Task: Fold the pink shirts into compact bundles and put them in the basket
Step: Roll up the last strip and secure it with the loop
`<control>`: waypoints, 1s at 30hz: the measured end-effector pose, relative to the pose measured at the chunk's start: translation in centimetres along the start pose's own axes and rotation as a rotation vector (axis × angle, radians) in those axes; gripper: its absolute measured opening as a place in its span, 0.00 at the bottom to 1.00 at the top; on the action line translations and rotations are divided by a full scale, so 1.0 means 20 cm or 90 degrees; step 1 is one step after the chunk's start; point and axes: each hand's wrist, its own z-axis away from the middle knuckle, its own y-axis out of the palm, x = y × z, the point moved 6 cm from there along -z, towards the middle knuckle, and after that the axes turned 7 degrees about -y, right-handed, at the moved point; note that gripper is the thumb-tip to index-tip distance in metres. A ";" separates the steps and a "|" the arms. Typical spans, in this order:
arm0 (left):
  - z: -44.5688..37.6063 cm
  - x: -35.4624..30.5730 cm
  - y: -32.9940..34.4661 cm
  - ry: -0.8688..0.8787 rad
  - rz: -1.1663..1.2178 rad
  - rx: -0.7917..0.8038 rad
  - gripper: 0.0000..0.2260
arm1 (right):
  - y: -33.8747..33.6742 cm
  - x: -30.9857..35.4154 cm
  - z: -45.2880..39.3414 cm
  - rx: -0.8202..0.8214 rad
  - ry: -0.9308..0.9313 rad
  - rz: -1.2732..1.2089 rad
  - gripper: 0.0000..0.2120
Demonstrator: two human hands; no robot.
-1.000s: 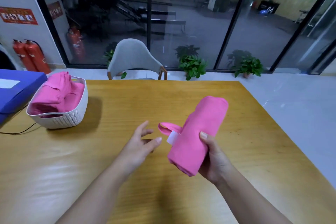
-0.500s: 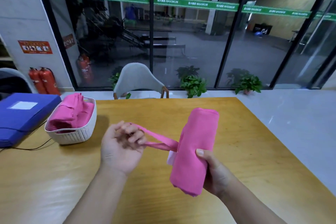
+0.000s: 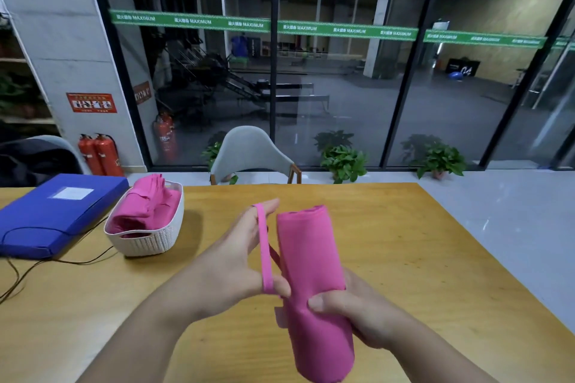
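A rolled pink shirt [image 3: 312,283] stands nearly upright above the wooden table [image 3: 404,258], and my right hand [image 3: 357,311] grips it round its lower middle. A thin pink loop [image 3: 264,252] sewn to the roll is stretched over my left hand [image 3: 239,255], running from a fingertip down to the thumb, with the fingers spread straight. A white woven basket [image 3: 146,242] sits at the left of the table with several folded pink shirts [image 3: 146,208] inside it.
A blue folder [image 3: 53,214] lies left of the basket, with a dark cable [image 3: 56,261] trailing over the table in front of it. A grey chair [image 3: 252,152] stands behind the far table edge. Potted plants and glass walls lie beyond.
My left hand went from pinching and pulling the loop leftward to spreading it wide beside the roll. The roll rose more upright and the view tilted up.
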 end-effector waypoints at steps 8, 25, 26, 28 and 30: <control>0.03 -0.21 -0.03 0.148 -0.477 -0.016 0.49 | 0.03 0.16 -0.04 -0.109 -0.040 0.401 0.33; 0.07 0.01 0.02 0.238 -0.594 0.054 0.26 | 0.13 0.08 -0.05 -0.079 0.150 0.913 0.47; 0.06 0.02 0.02 0.233 -0.542 0.056 0.24 | 0.14 0.08 -0.06 -0.073 0.155 0.947 0.47; 0.03 0.07 0.00 0.212 -0.484 0.039 0.22 | 0.16 0.06 -0.07 -0.050 0.157 1.021 0.47; 0.00 0.09 0.00 0.200 -0.480 0.027 0.21 | 0.17 0.06 -0.08 -0.051 0.144 1.059 0.46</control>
